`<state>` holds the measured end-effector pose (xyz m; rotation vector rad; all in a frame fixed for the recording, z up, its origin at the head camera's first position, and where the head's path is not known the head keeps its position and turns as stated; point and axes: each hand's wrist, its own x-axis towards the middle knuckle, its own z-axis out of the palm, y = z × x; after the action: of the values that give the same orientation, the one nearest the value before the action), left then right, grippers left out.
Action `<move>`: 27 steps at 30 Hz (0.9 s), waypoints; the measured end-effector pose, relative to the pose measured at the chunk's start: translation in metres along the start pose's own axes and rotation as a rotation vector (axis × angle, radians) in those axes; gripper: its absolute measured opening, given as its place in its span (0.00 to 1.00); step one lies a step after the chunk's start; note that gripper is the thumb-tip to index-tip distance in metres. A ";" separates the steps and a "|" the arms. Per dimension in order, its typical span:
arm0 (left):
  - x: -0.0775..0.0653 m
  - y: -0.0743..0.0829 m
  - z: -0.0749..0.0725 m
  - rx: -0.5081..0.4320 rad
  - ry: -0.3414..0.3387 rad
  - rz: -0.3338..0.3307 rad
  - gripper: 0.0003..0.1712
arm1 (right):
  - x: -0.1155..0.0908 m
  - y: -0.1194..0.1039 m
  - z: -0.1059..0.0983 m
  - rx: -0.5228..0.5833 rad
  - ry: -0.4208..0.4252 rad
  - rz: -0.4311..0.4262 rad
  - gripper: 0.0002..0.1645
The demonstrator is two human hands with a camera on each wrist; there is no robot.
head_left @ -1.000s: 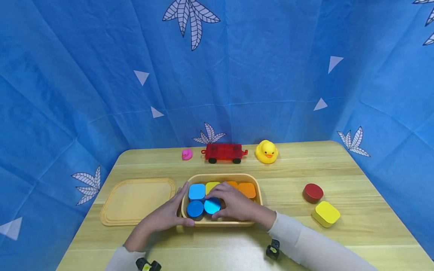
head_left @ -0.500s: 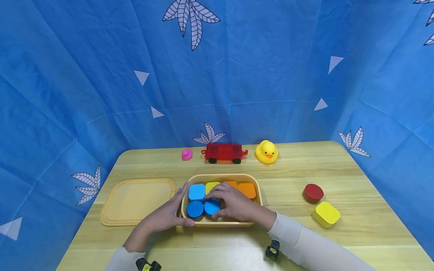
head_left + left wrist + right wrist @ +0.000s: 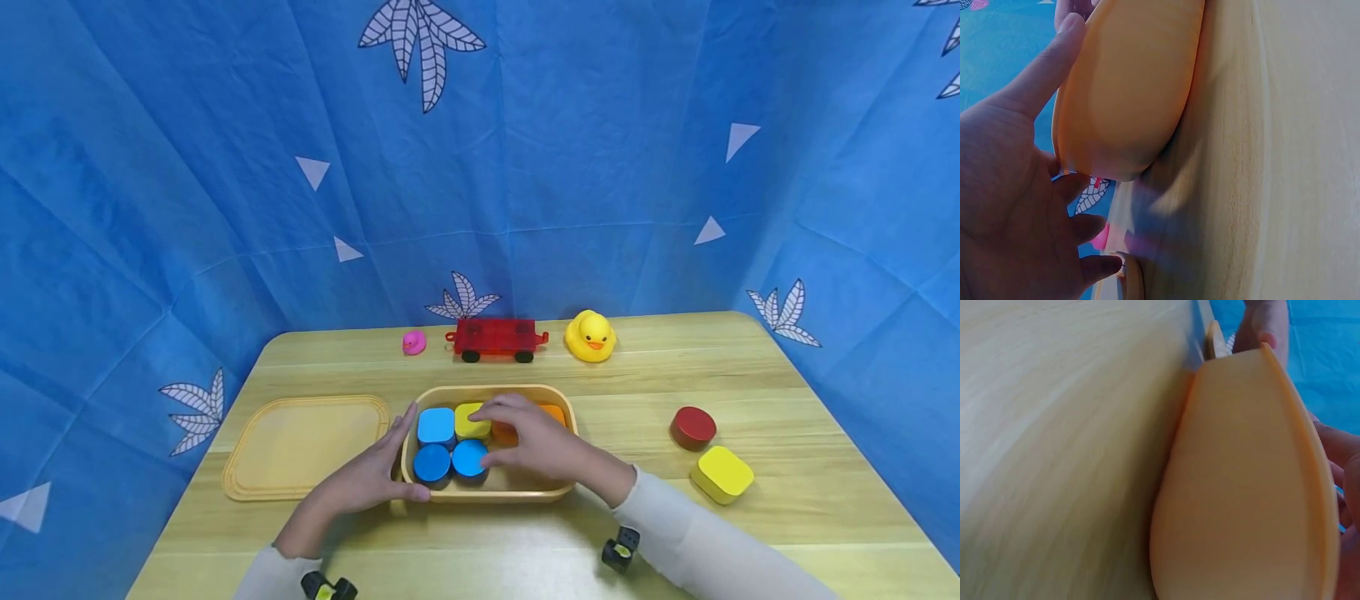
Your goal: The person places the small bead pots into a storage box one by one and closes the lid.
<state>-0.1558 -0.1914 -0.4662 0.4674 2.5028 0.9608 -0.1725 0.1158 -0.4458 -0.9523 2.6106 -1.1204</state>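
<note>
A tan plastic box [image 3: 517, 497] holds two blue round blocks [image 3: 432, 462], a light blue rounded-square block [image 3: 437, 425], a yellow block [image 3: 471, 421] and orange blocks [image 3: 553, 412]. My left hand [image 3: 372, 472] holds the box at its front left corner, thumb along the front rim and index finger along the left end. In the left wrist view its other fingers [image 3: 1088, 228] stick out past the box. My right hand [image 3: 531, 439] hovers over the box with thumb and fingers apart, just right of the second round block [image 3: 470, 457]. It partly covers the orange blocks.
A flat tan lid [image 3: 307, 446] lies left of the box. Behind stand a small pink duck [image 3: 413, 342], a red toy wagon [image 3: 495, 337] and a yellow duck [image 3: 590, 336]. A dark red round block [image 3: 692, 427] and a yellow block [image 3: 722, 474] sit at right.
My right hand has let go of the right-hand blue round block and drawn slightly up and right, uncovering more of the yellow block. The left hand stays put.
</note>
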 end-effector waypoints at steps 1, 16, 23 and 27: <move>0.000 0.000 0.000 0.000 0.000 -0.001 0.72 | -0.002 0.001 -0.003 0.000 0.011 -0.002 0.35; 0.000 0.000 0.000 0.000 0.001 -0.002 0.72 | -0.057 0.029 -0.045 -0.022 0.212 0.019 0.37; -0.001 0.001 0.000 0.002 0.002 0.005 0.73 | -0.090 0.054 -0.072 -0.094 0.301 0.096 0.39; -0.001 0.002 0.000 -0.006 0.001 -0.002 0.73 | -0.108 0.069 -0.087 -0.124 0.341 0.161 0.40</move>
<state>-0.1550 -0.1909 -0.4645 0.4627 2.4997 0.9679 -0.1530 0.2694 -0.4441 -0.5987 2.9930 -1.1811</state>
